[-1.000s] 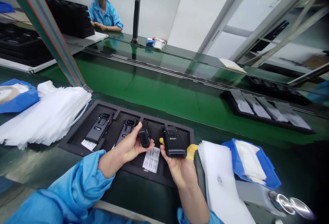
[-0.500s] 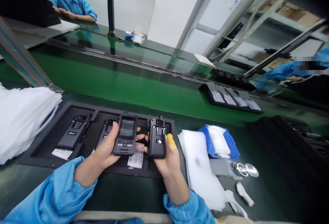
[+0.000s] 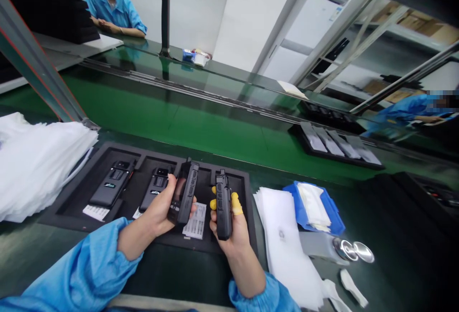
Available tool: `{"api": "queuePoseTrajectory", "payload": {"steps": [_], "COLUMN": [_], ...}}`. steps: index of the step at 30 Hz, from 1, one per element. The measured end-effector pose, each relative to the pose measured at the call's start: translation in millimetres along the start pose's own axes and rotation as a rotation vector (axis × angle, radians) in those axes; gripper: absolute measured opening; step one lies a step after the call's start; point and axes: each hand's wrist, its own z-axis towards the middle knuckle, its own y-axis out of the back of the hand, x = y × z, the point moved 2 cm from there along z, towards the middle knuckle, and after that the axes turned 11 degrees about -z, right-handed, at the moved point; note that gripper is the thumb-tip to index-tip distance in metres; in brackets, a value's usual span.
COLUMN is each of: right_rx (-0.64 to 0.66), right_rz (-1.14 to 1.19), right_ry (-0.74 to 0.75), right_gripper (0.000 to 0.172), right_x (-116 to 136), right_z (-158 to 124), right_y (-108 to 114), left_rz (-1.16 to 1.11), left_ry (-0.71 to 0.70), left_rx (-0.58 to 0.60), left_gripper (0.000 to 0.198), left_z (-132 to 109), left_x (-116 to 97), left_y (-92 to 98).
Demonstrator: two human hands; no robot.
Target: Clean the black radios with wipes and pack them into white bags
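Observation:
My left hand (image 3: 161,211) is closed round a black handheld phone (image 3: 184,192) with a stubby antenna, its screen turned partly left and its side buttons showing. In my right hand (image 3: 234,226) is a second black phone (image 3: 224,204), held edge-on so that its side keys face me. Yellow covers wrap some of the right fingertips. Both phones are above a black foam tray (image 3: 73,202). Two more phones lie back up in the tray, one at the left (image 3: 111,185) and one (image 3: 156,185) partly behind my left hand. A printed label sheet (image 3: 195,221) lies between my hands.
White bags (image 3: 43,164) are piled at the left. At right are white sheets (image 3: 283,235), a blue box (image 3: 337,216) of white cloths and a bottle with a metal lid (image 3: 346,249). Another tray (image 3: 340,152) sits on the green belt (image 3: 201,123). Two people in blue sit farther off.
Both phones have been rotated in my hands: the left one's screen and the right one's back faced me before, and now their side edges do. The view has shifted slightly.

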Motion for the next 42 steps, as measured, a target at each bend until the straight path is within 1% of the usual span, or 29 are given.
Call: {"api": "queuePoseTrajectory", "payload": {"steps": [2,4,7,10,14,19,23,28,33,35,36,37,40,41,42], "right_rx": [0.012,0.02,0.029,0.013,-0.004,0.032,0.054,0.051,0.041,0.035,0.035,0.039,0.061,0.066,0.068], "right_rz": [0.011,0.019,0.038,0.053,0.063,0.082,0.072,0.057,0.051,0.046,0.043,0.039,0.022,0.02,0.021], "right_ry": [0.003,0.018,0.028,0.0,-0.004,0.0,0.026,-0.001,0.01,0.016,0.018,0.018,0.032,0.049,0.074], "right_gripper": [0.035,0.034,0.04,0.044,0.037,0.034,0.032,0.038,0.041,0.042,0.041,0.041,0.045,0.047,0.047], "right_x": [-1.2,-2.0,-2.3,-1.9,-1.6,-2.4,-2.2,-1.0,1.1,1.0,0.8,0.5,-0.3,-0.4,-0.3], "right_z": [-0.5,-1.1,-1.8,-2.5,-2.2,-1.8,-1.2,0.7,4.1,4.9,5.0,4.9,3.6,2.8,1.9], "right_y": [-0.5,-0.9,-2.3,-3.3,-2.5,-1.7,-0.9,-0.7,0.0,0.1,0.0,-0.3,-1.4,-1.4,-1.1], "left_rz": [0.005,0.01,0.017,0.024,0.016,0.009,0.004,-0.006,-0.017,-0.031,-0.041,-0.045,0.0,0.027,0.054], "left_ry": [0.004,0.006,0.001,-0.01,-0.005,-0.012,-0.016,-0.002,-0.015,-0.029,-0.03,-0.017,0.075,0.093,0.082], "left_rx": [-0.019,-0.011,-0.002,-0.013,-0.016,-0.023,-0.03,-0.015,-0.005,0.044,0.098,0.175,0.447,0.511,0.549], "left_gripper": [0.057,0.06,0.062,0.061,0.059,0.06,0.057,0.056,0.053,0.05,0.051,0.054,0.071,0.075,0.077], "left_z": [-0.2,-0.2,-0.3,-1.2,-2.2,-1.5,-0.7,-0.5,0.3,0.9,1.1,0.9,-2.7,-4.5,-5.9], "left_x": [1.2,2.1,1.8,0.3,-0.8,-0.6,-1.2,-1.9,-5.1,-6.2,-6.5,-6.4,-4.0,-2.7,-1.5], "left_y": [2.2,4.0,6.3,6.4,4.4,3.8,4.4,2.7,-0.6,0.2,0.9,1.4,2.6,3.3,4.4]}}
